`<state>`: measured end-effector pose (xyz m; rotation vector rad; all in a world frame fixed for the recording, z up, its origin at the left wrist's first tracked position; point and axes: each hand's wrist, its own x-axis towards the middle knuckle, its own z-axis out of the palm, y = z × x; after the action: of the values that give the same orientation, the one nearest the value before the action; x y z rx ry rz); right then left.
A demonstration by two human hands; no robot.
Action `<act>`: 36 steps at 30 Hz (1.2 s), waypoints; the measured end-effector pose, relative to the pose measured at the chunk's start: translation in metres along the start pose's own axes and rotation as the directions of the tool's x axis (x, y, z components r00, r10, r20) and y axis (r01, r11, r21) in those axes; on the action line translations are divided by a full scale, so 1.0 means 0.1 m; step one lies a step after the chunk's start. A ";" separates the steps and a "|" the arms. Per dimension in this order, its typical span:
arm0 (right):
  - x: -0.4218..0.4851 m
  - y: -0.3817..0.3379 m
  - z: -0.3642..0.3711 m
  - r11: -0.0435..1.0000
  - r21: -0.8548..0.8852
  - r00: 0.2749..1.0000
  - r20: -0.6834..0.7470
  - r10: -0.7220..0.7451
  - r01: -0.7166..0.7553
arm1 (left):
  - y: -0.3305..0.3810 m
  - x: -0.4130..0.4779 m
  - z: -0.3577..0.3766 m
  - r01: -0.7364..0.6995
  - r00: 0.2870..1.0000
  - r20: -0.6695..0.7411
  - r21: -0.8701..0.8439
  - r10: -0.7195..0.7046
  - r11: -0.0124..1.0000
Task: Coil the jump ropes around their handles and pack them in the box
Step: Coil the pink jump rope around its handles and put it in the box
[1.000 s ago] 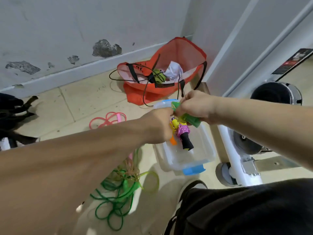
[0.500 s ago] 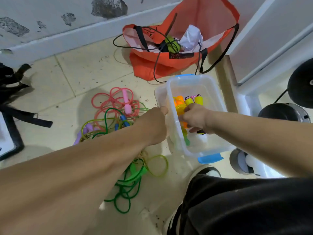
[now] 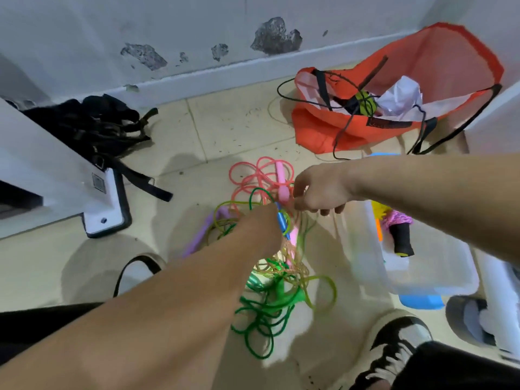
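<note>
Tiled floor (image 3: 230, 128) (scuffed) bears tangled jump ropes (image 3: 267, 280), box (image 3: 408, 266), orange bag (image 3: 394, 88).

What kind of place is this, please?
Probably an indoor storage or utility corner: tiled floor, a white wall with peeling paint, an orange drawstring bag and loose jump ropes on the floor.

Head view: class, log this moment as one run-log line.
phase: reaching for next rope | left hand: at blue handle | right hand: over tangled ropes, open | box: holds coiled ropes

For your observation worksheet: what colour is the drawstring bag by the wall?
Orange-red drawstring bag, clearest in the head view.
</note>
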<state>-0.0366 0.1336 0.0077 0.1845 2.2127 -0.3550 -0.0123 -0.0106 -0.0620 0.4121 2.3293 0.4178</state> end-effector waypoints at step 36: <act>-0.23 -0.15 -0.66 0.947 0.270 0.940 -0.330 -0.081 0.176 | 0.24 -0.07 -0.90 -0.247 0.896 -0.415 -0.167 0.159 0.954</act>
<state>-0.0756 0.1401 0.0680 0.2729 2.4852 -0.7803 -0.0665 -0.0082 0.0135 0.5058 2.6003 0.9261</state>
